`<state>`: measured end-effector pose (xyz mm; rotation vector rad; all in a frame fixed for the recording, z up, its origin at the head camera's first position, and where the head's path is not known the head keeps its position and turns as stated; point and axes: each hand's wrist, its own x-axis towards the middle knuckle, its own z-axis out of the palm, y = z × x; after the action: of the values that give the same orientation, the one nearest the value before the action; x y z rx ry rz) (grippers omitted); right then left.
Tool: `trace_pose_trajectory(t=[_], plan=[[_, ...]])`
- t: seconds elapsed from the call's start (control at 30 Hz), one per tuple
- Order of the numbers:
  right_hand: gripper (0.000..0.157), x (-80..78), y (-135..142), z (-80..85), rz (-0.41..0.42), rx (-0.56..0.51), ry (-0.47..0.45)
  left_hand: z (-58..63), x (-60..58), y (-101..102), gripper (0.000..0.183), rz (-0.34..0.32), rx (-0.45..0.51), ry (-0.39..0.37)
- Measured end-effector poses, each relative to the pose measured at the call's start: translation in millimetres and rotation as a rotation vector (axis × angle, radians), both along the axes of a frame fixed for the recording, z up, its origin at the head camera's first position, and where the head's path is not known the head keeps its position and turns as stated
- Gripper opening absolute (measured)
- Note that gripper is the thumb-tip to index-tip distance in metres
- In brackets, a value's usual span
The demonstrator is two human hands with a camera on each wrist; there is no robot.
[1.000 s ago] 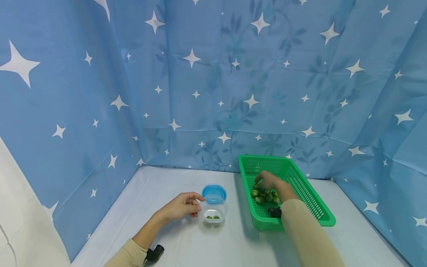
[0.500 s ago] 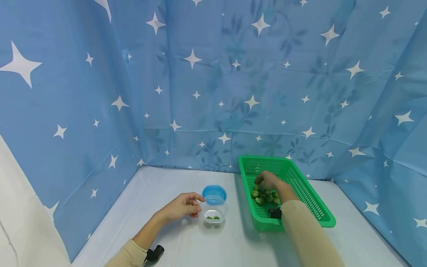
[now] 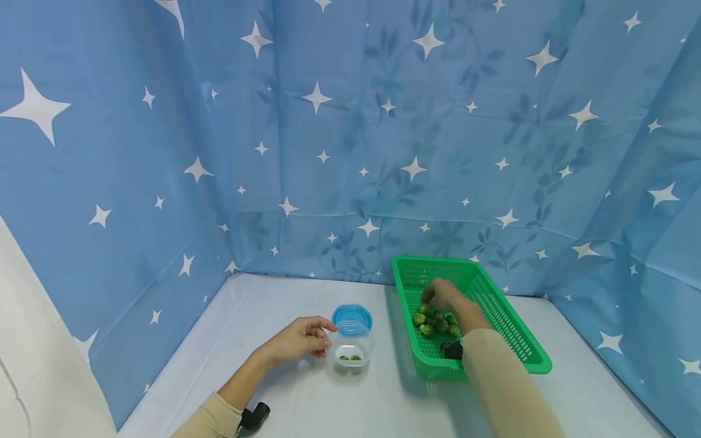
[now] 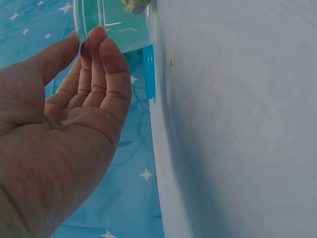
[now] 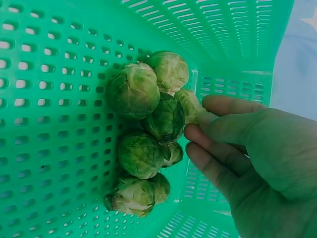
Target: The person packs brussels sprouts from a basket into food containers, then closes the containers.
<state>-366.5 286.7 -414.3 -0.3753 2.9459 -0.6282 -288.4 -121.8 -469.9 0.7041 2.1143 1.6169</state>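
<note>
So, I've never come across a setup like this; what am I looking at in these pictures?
This is a person working bare-handed; there is no machine. The wide picture is taken from the person's head, the two close ones from the left and right wrists. On the white table stand a clear plastic container with two small green Brussels sprouts inside, a rounded blue plastic lid behind it, and a rectangular green perforated plastic basket holding more round green sprouts. The left hand is beside the container; whether it touches it is hard to tell. The right hand is in the basket, its fingertips seemingly pinching a pale green sprout.
</note>
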Motion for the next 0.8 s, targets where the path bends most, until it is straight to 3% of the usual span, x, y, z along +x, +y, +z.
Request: trace_pose_trajectory(t=[0.37,0.8], plan=[[0.019,-0.4,-0.5,1.1,0.01,0.015,0.02,-1.0,-1.3,-0.3,0.037,-0.007,0.004,0.007],[0.03,3.1,-6.0,7.7,-0.034,-0.002,0.058,0.0,-0.3,-1.3,0.036,-0.003,0.009,-0.008]])
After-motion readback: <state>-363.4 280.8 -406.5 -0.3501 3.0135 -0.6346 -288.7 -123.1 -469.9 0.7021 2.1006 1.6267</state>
